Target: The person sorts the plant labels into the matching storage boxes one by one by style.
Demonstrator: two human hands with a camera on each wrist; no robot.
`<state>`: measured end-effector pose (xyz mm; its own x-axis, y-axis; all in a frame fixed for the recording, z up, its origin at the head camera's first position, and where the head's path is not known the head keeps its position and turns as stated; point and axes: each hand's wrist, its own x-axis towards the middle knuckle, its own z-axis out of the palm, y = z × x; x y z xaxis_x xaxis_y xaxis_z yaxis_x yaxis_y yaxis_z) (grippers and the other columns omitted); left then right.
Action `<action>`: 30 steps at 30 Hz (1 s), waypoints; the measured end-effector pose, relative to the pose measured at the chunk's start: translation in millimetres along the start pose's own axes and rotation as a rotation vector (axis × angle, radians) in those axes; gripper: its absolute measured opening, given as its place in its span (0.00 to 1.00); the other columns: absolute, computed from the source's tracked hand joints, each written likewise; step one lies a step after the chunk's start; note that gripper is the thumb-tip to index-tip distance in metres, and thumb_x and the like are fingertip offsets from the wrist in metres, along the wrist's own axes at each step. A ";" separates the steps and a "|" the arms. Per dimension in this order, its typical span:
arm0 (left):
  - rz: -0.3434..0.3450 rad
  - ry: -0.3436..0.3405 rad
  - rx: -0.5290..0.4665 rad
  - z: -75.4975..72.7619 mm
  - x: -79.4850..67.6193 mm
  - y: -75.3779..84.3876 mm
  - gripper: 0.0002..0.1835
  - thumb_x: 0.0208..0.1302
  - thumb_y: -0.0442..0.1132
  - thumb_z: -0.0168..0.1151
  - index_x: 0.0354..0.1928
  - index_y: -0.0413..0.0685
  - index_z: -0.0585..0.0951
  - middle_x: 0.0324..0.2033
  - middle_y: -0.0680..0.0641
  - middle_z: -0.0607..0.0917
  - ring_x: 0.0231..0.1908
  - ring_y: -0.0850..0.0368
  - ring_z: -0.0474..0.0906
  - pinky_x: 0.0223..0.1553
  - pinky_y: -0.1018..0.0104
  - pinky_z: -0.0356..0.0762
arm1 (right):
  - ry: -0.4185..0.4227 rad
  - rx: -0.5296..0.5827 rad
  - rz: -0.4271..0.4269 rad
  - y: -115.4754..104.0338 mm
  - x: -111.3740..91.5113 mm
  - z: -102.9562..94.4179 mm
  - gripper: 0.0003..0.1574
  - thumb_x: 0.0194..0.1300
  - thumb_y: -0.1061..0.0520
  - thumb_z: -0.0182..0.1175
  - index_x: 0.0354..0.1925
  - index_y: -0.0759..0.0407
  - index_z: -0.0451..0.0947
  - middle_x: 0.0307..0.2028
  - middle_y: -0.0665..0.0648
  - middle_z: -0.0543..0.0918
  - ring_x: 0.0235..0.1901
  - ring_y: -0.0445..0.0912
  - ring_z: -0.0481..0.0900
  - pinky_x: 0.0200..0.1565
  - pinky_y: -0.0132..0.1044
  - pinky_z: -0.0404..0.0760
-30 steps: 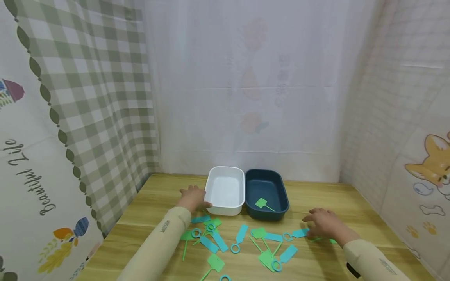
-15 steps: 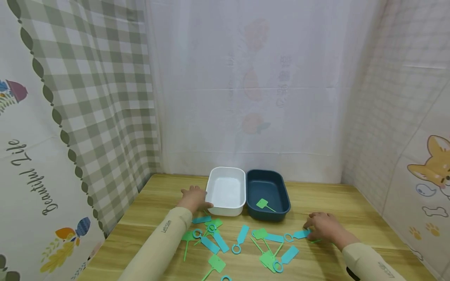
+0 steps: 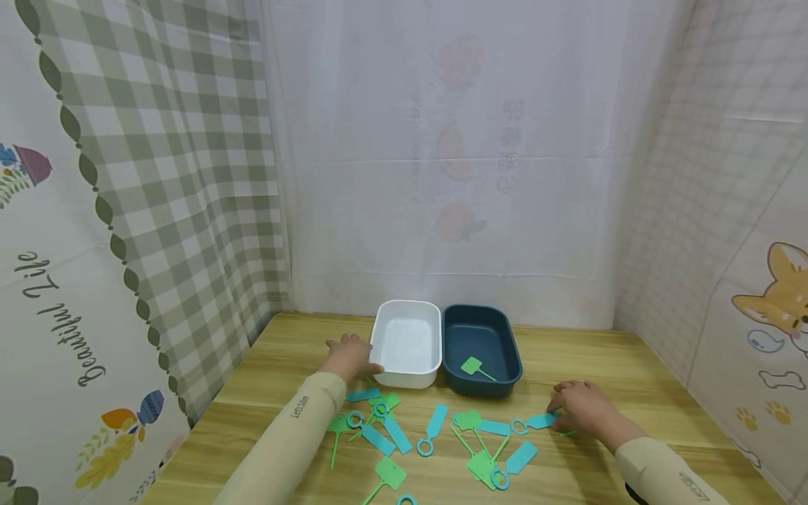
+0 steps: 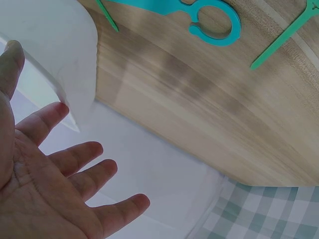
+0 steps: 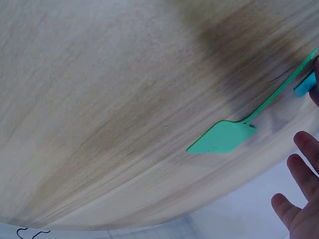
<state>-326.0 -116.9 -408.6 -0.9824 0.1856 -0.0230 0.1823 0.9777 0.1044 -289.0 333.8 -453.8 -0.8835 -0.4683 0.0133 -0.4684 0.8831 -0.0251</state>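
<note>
My left hand is at the left side of the white bin, fingers spread and fairly straight. In the left wrist view, the thumb and index fingertip overlap the bin's rim. On the right, my right hand is low over the table, thumb and index finger pinching the flat end of a blue ring-ended tag. Just a bit of that blue tag shows at the right wrist view's edge. The other fingers stay extended. Beneath this hand lies a green tag with a thin tail.
A dark blue bin stands against the white one, with one green tag inside. Several blue and green tags lie scattered in front, some overlapping, including a blue one and a green one. Cloth curtains enclose the wooden table.
My right fingers have drawn in and lowered onto the end of the blue tag, and the green tag beneath is now mostly covered in the head view. My left hand stays at the white bin.
</note>
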 end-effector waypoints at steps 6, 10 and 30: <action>0.002 -0.001 0.000 0.5 0.2 -0.7 0.31 0.61 0.59 0.68 0.55 0.41 0.82 0.56 0.32 0.77 0.62 0.30 0.66 0.58 0.24 0.59 | 0.014 -0.007 -0.014 1.3 0.4 2.3 0.13 0.49 0.49 0.76 0.34 0.52 0.88 0.48 0.66 0.83 0.53 0.68 0.76 0.51 0.73 0.67; 0.003 -0.001 0.010 0.2 -0.2 -0.7 0.32 0.61 0.60 0.67 0.56 0.41 0.82 0.57 0.31 0.77 0.62 0.30 0.66 0.58 0.25 0.59 | 0.027 -0.018 -0.030 0.9 0.4 2.9 0.12 0.49 0.50 0.76 0.33 0.52 0.88 0.47 0.66 0.84 0.52 0.67 0.77 0.50 0.71 0.69; 0.008 0.000 0.018 -0.3 2.4 -1.5 0.31 0.61 0.60 0.67 0.54 0.42 0.83 0.55 0.33 0.78 0.62 0.30 0.67 0.58 0.25 0.60 | 0.015 -0.093 -0.121 -4.4 3.0 2.0 0.10 0.51 0.53 0.75 0.27 0.51 0.83 0.49 0.67 0.82 0.51 0.66 0.78 0.48 0.70 0.72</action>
<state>-328.6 -118.0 -408.5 -0.9809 0.1931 -0.0227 0.1905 0.9779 0.0864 -289.5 328.5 -455.7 -0.8201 -0.5717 0.0254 -0.5690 0.8193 0.0704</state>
